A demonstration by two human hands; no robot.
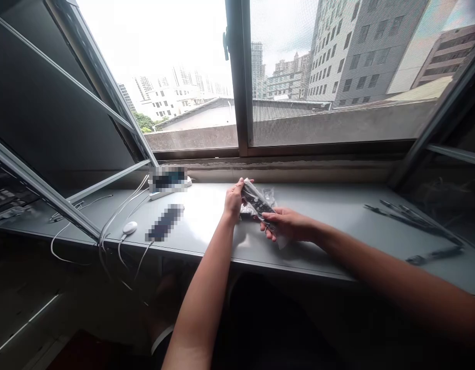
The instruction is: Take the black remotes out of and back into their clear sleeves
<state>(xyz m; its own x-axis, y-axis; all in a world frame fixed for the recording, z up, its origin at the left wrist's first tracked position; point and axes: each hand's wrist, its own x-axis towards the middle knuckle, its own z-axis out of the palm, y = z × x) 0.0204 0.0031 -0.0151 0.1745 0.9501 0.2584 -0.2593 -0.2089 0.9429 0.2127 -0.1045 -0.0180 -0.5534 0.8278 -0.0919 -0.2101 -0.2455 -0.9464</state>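
Note:
Both my hands hold a clear plastic bag with dark small parts inside, just above the grey desk by the window. My left hand grips the bag's far end, fingers curled round it. My right hand pinches its near end from the right, fingers closed on it. More crinkled clear plastic lies on the desk right behind the bag.
A white power strip with white cables sits at the back left. Near it lie a small white oval device and a dark blurred device. Several dark pens lie at the right. The window frame rises behind.

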